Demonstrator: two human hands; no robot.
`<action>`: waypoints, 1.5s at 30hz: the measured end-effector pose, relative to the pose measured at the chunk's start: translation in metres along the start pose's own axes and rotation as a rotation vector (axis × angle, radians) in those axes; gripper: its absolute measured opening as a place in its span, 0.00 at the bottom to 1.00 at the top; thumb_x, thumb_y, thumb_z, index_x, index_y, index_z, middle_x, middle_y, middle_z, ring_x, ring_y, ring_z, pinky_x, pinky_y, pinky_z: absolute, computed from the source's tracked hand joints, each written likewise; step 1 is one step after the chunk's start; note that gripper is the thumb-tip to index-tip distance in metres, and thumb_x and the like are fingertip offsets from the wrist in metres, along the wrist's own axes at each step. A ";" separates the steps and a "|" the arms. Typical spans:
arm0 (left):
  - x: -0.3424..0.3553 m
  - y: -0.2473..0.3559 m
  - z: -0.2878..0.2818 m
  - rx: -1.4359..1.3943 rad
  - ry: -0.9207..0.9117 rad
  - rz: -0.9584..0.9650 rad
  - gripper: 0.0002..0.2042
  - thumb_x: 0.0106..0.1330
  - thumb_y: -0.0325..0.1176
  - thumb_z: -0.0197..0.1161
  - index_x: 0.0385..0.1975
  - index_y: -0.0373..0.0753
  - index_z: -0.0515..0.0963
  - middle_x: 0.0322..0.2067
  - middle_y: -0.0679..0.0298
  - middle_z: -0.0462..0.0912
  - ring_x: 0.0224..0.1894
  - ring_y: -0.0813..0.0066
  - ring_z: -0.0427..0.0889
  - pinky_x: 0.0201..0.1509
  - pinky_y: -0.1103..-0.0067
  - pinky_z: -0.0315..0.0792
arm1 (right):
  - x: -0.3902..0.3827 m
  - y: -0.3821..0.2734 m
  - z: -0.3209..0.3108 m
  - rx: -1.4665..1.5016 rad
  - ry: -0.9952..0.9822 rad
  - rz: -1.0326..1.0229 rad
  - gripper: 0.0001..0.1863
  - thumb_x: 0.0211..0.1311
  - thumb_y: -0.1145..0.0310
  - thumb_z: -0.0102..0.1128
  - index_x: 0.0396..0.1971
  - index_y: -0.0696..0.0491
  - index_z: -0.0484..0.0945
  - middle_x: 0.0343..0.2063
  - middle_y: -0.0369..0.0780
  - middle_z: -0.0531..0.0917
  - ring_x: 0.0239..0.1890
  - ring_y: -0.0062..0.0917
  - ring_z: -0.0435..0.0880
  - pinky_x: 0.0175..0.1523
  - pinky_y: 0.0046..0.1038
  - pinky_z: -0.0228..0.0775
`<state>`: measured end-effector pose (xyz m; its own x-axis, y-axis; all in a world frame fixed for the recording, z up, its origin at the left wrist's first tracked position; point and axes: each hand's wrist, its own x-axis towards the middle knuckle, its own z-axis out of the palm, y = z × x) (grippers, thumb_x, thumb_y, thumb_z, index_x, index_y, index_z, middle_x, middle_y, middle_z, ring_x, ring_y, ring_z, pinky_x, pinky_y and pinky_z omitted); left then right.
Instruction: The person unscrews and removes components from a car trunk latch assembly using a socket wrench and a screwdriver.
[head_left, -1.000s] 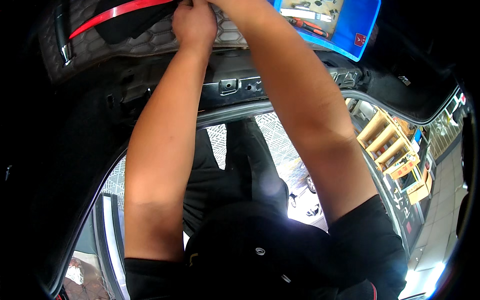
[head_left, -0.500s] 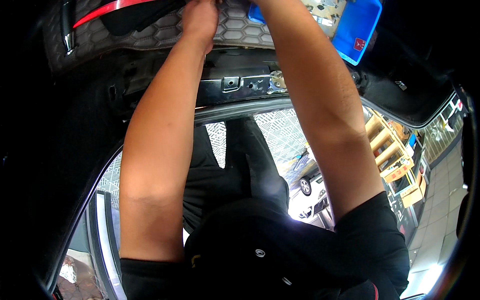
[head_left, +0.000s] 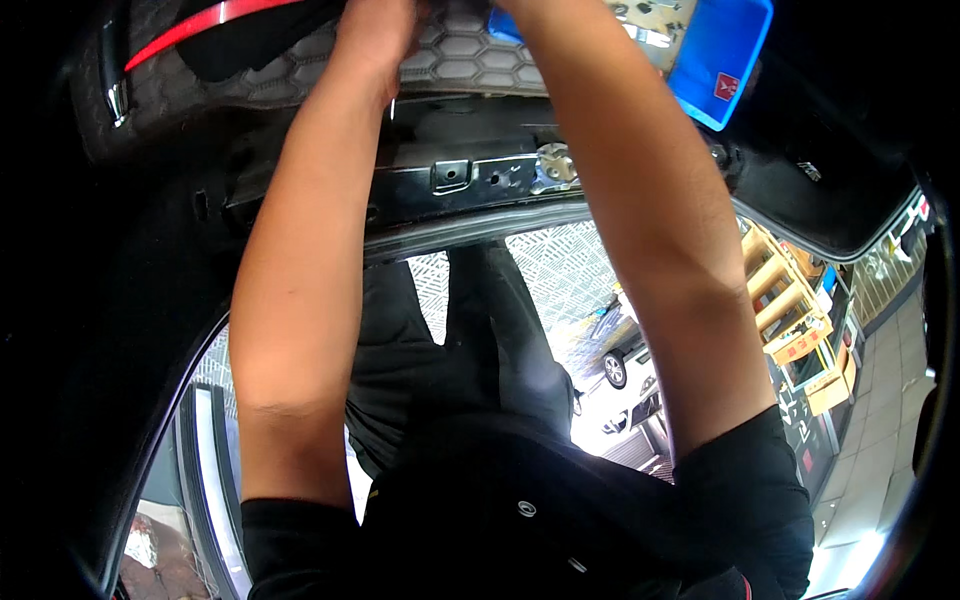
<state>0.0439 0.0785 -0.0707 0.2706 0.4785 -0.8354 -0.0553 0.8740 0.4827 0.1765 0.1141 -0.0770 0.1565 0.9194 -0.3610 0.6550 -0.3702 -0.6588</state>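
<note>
At the top edge, my left hand (head_left: 380,35) reaches over a grey quilted mat (head_left: 470,62), its fingers hidden; a thin pale object (head_left: 393,106) shows just below it. My right forearm runs up past the frame's edge beside a blue tray (head_left: 735,45) of small metal parts and tools, with that hand out of sight. Left of my hands lie a red curved strip (head_left: 190,32), black cloth (head_left: 230,58) and a dark tool with a chrome end (head_left: 117,98).
Below the mat runs a black car-body panel (head_left: 470,140) with holes and a metal fitting (head_left: 555,165), then a curved rubber seal (head_left: 450,228). Past it show my legs, the patterned floor (head_left: 550,250), a car wheel (head_left: 615,368) and wooden shelving (head_left: 770,280) at right.
Both forearms have shifted, the right one to the right, uncovering the metal fitting. My left hand has moved slightly left from half a second ago, and the thin pale object shows more clearly.
</note>
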 end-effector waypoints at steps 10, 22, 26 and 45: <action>-0.022 0.034 0.027 0.019 -0.143 0.167 0.16 0.78 0.53 0.55 0.37 0.47 0.75 0.21 0.79 0.65 0.17 0.89 0.57 0.19 0.85 0.48 | -0.056 -0.056 -0.094 -0.028 0.481 -0.271 0.19 0.69 0.63 0.63 0.51 0.62 0.82 0.41 0.50 0.87 0.44 0.34 0.86 0.51 0.31 0.77; 0.023 0.041 0.000 -0.095 -0.101 0.088 0.17 0.81 0.52 0.49 0.37 0.45 0.73 0.17 0.79 0.58 0.14 0.88 0.51 0.16 0.84 0.44 | -0.182 0.084 -0.149 0.239 0.504 0.118 0.14 0.73 0.66 0.64 0.50 0.60 0.84 0.39 0.39 0.90 0.42 0.18 0.87 0.50 0.20 0.77; 0.022 0.040 0.003 -0.076 -0.088 0.091 0.18 0.81 0.52 0.49 0.37 0.44 0.72 0.17 0.79 0.56 0.14 0.88 0.49 0.16 0.84 0.43 | -0.197 0.096 -0.137 0.070 0.519 0.107 0.12 0.72 0.66 0.65 0.47 0.57 0.86 0.38 0.39 0.90 0.39 0.18 0.88 0.46 0.22 0.79; 0.001 0.086 0.001 -0.126 0.172 0.389 0.16 0.79 0.50 0.54 0.33 0.47 0.71 0.19 0.77 0.62 0.14 0.88 0.53 0.15 0.86 0.46 | -0.182 0.099 -0.118 -0.369 0.464 -0.056 0.09 0.72 0.69 0.61 0.47 0.52 0.86 0.37 0.43 0.89 0.38 0.30 0.89 0.45 0.27 0.78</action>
<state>0.0404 0.1541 -0.0294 0.0437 0.7716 -0.6346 -0.2408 0.6246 0.7429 0.3004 -0.0738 0.0016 0.3667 0.9291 0.0482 0.8721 -0.3252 -0.3655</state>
